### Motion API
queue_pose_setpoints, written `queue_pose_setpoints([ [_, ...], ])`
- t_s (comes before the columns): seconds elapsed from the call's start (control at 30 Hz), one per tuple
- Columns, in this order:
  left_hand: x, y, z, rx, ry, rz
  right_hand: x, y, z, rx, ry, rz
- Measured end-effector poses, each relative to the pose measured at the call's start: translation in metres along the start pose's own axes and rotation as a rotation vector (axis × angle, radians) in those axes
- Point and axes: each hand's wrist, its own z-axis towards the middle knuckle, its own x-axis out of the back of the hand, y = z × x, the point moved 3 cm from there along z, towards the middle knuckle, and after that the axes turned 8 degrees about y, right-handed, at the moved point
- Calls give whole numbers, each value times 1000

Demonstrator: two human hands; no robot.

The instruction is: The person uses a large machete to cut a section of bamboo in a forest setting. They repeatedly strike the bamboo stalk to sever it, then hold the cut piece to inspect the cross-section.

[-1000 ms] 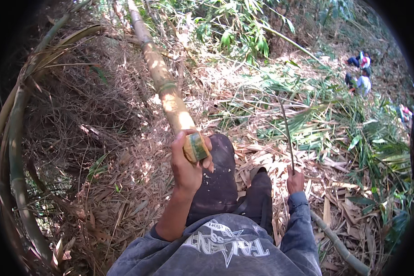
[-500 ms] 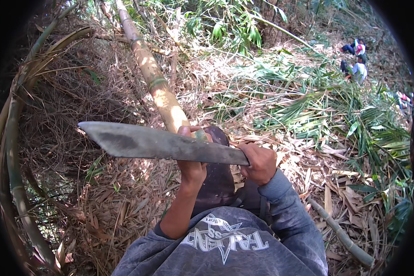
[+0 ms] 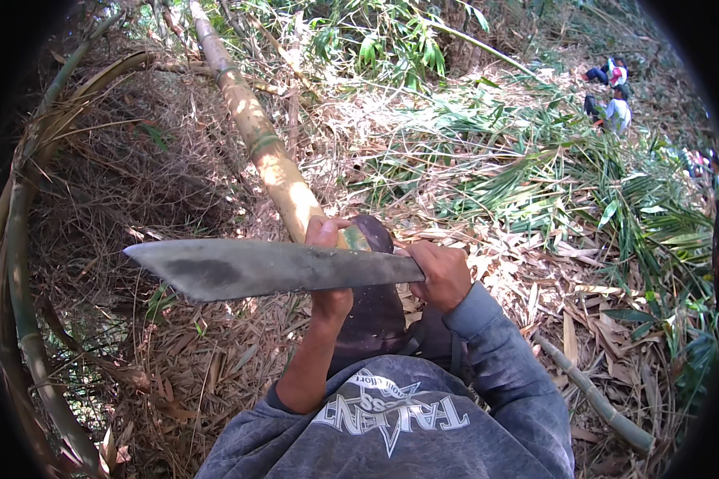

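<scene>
My right hand [image 3: 444,275] is closed round the grip of a machete [image 3: 272,266], whose handle is hidden in the fist. The broad grey blade points left, lying across the view in front of my left hand [image 3: 331,302]. That hand grips the near end of a thick yellow-brown bamboo pole [image 3: 257,137]; its thumb shows above the blade and the palm is partly covered. From there the pole runs away to the upper left. Its near end rests by my dark-trousered leg [image 3: 371,315], and a greenish patch shows there beside the blade.
Bent bamboo stems [image 3: 24,295] stand along the left. Dry leaves [image 3: 240,351] cover the ground, with cut green foliage [image 3: 527,168] to the right. A shorter bamboo piece [image 3: 595,395] lies at lower right. Two people [image 3: 617,116] sit far off at upper right.
The machete's tip has dropped toward me, and more of the blade's flat side shows. My right hand has moved slightly left and up. The left hand keeps its hold on the bamboo pole.
</scene>
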Motion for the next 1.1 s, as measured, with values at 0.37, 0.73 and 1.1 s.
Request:
queue_pose_setpoints([
  [0.37,20,35,33,735,42,-604,-10,139,-133,-947,-29,-201],
  [0.73,-17,23,9,925,185,-630,14,17,-17,-62,210,-61],
  [1.1,-17,26,7,650,89,-556,13,-6,-3,37,95,-94],
])
